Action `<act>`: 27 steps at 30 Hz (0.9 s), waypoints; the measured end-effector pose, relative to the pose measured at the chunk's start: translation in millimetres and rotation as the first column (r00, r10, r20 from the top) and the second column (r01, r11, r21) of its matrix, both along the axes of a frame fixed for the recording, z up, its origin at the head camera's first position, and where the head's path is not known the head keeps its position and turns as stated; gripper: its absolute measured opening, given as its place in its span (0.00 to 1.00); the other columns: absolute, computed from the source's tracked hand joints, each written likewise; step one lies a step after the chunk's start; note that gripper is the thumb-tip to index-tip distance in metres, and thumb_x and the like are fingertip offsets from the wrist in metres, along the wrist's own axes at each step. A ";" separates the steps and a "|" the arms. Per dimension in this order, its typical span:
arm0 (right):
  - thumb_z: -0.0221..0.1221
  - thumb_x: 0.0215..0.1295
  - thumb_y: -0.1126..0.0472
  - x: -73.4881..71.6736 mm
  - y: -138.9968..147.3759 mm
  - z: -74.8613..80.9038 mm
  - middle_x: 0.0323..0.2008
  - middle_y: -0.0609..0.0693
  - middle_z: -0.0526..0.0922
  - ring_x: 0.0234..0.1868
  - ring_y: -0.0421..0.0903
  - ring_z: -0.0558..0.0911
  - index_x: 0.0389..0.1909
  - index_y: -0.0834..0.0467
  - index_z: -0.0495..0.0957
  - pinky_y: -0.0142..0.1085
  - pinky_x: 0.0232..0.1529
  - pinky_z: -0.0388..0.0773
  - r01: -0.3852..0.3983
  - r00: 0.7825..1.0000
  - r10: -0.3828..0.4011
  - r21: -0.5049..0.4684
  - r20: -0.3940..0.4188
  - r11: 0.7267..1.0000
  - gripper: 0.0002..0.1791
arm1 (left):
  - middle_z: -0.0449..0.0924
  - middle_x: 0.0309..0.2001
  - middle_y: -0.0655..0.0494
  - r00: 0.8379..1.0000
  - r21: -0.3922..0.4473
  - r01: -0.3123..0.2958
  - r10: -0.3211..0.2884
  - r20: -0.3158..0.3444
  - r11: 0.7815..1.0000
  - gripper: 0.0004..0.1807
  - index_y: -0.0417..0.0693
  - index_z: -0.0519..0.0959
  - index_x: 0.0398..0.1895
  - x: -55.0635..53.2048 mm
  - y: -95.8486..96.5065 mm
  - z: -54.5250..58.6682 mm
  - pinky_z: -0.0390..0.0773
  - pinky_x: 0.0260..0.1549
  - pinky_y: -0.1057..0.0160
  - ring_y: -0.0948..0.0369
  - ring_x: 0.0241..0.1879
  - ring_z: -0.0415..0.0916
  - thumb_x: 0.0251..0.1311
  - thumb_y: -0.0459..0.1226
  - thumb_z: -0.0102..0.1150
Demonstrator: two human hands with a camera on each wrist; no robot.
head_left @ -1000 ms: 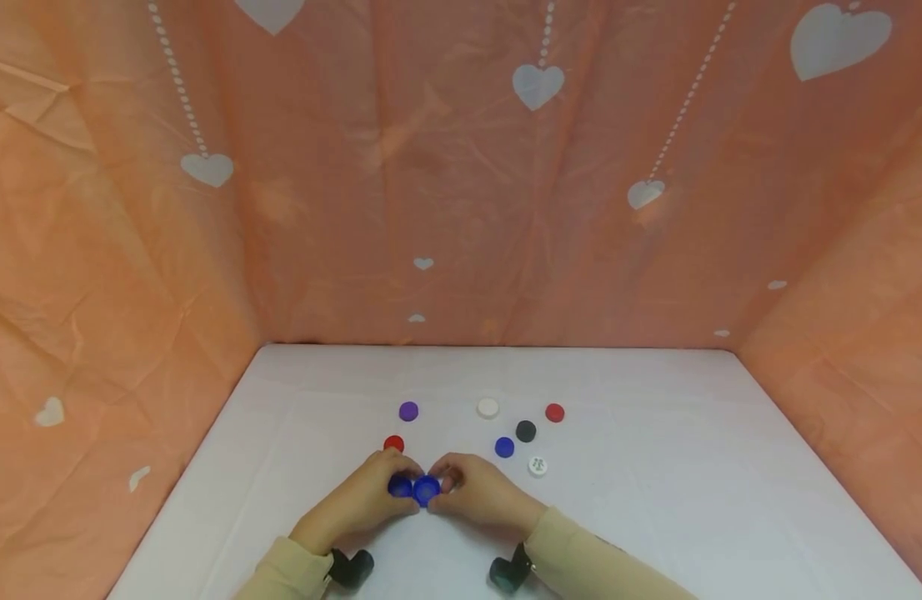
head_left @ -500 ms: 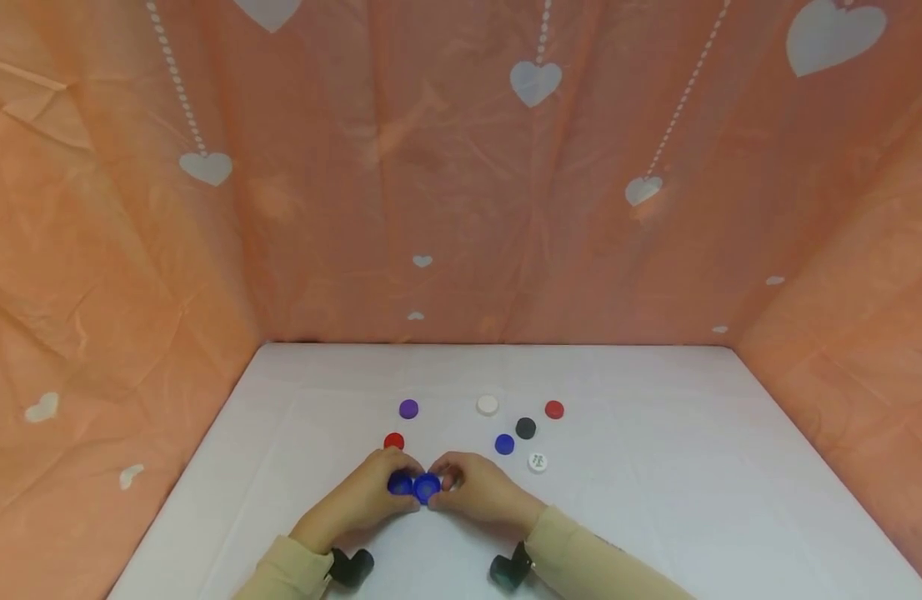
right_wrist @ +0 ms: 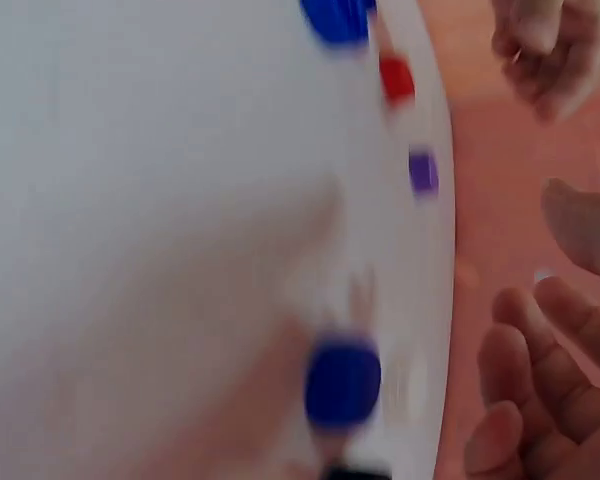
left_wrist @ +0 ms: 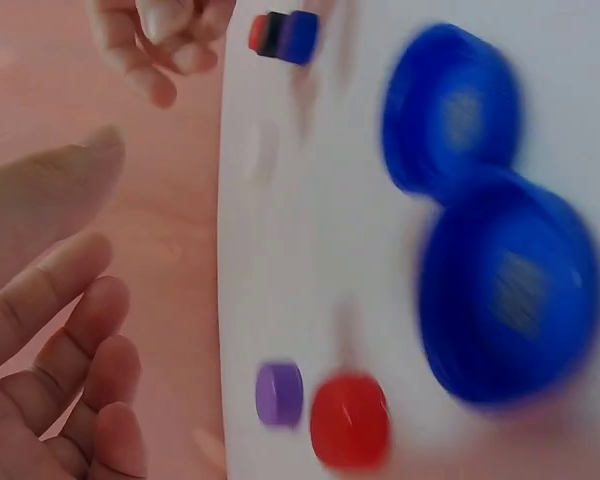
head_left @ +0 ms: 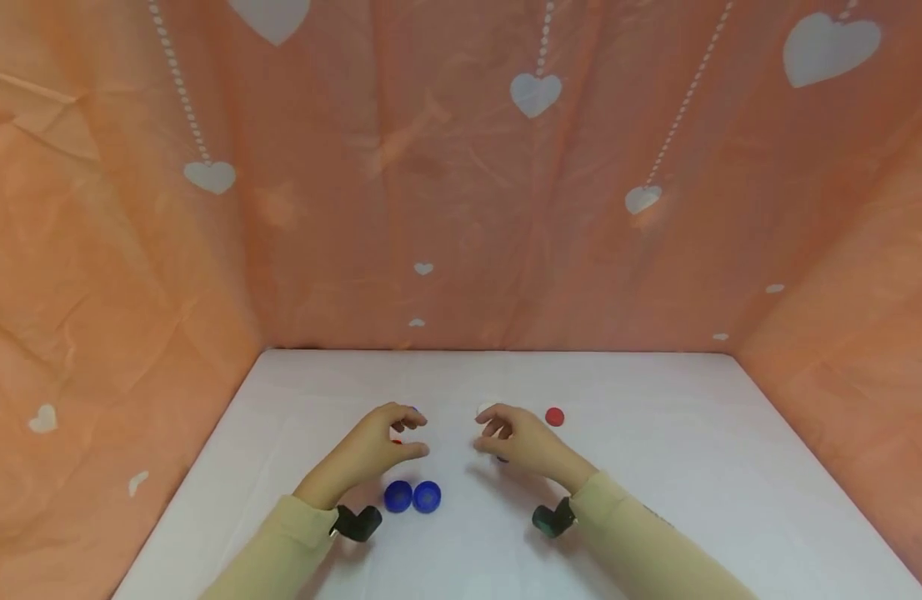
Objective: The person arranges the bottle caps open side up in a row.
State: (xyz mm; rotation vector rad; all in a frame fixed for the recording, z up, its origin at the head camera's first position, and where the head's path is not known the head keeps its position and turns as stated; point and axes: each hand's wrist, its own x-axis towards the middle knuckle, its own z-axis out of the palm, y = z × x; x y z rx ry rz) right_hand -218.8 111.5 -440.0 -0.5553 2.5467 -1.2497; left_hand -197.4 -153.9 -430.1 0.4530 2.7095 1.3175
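Observation:
Two blue bottle caps [head_left: 398,496] lie side by side on the table with their hollow sides up. My left hand [head_left: 378,437] hovers beyond them, thumb and fingers spread apart, holding nothing. A red cap [left_wrist: 350,422] and a purple cap [left_wrist: 279,395] lie near it, mostly covered by the hand in the head view. To the right my right hand [head_left: 528,442] hangs over the other caps, fingers loosely bent and holding nothing. Beneath it lies a smaller blue cap [right_wrist: 342,385], and a white cap [head_left: 485,409] peeks out behind its fingers.
Another red cap [head_left: 554,417] lies beyond the right hand. The white table [head_left: 694,467] is enclosed by orange cloth walls [head_left: 461,208] with heart prints. Dark camera mounts [head_left: 358,523] sit at both wrists.
Both hands have let go of the two blue caps, risen and moved forward and apart. The caps stay side by side. The right hand now covers several caps that showed before.

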 end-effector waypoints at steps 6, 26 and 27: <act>0.68 0.59 0.51 -26.3 16.8 2.4 0.38 0.43 0.79 0.39 0.45 0.75 0.53 0.53 0.78 0.38 0.37 0.75 0.108 0.993 -0.104 0.097 -0.053 0.989 0.22 | 0.78 0.48 0.49 1.000 0.049 0.000 -0.001 0.022 0.999 0.22 0.50 0.81 0.50 -26.4 27.0 4.0 0.72 0.48 0.52 0.47 0.50 0.72 0.51 0.44 0.73; 0.73 0.51 0.55 -75.1 12.4 -8.0 0.34 0.47 0.78 0.37 0.45 0.76 0.43 0.55 0.79 0.41 0.43 0.72 0.046 0.993 -0.067 0.198 0.101 0.979 0.19 | 0.75 0.40 0.51 0.964 0.040 -0.018 0.007 0.266 0.999 0.23 0.43 0.78 0.48 -76.3 81.8 -36.7 0.70 0.46 0.56 0.56 0.40 0.71 0.47 0.37 0.75; 0.73 0.50 0.55 -75.5 12.7 -7.7 0.34 0.47 0.78 0.36 0.45 0.76 0.42 0.54 0.79 0.41 0.43 0.71 0.048 0.992 -0.071 0.202 0.104 0.978 0.19 | 0.74 0.40 0.51 0.965 0.046 -0.024 0.011 0.264 0.999 0.23 0.43 0.79 0.47 -76.7 83.1 -37.3 0.70 0.46 0.56 0.56 0.40 0.71 0.47 0.36 0.75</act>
